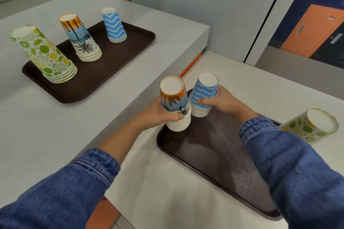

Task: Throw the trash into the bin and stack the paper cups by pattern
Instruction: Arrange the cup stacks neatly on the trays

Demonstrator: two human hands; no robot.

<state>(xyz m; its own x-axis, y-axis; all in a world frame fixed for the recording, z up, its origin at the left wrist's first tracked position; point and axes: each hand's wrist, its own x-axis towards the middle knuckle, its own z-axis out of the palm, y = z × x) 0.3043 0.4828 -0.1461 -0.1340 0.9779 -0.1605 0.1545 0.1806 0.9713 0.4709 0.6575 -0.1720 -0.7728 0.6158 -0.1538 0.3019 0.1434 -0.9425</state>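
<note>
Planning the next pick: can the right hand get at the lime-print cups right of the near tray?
Probably not yet: the right hand grips the blue wave stack. The lime-print cups sit unobstructed nearby, to its right.

1 head-worn view, forward and down

White counter (158, 182), brown tray (214, 163), lime-pattern cups (305, 128)

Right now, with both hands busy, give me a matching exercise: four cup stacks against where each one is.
Things
1. near palm-tree stack
2. near blue zigzag stack
3. left lime stack
4. right lime stack

Places
A. on the counter beside the near tray
B. gripped by the left hand
C. on the far tray
D. gripped by the right hand

Pairs: 1-B, 2-D, 3-C, 4-A
</note>
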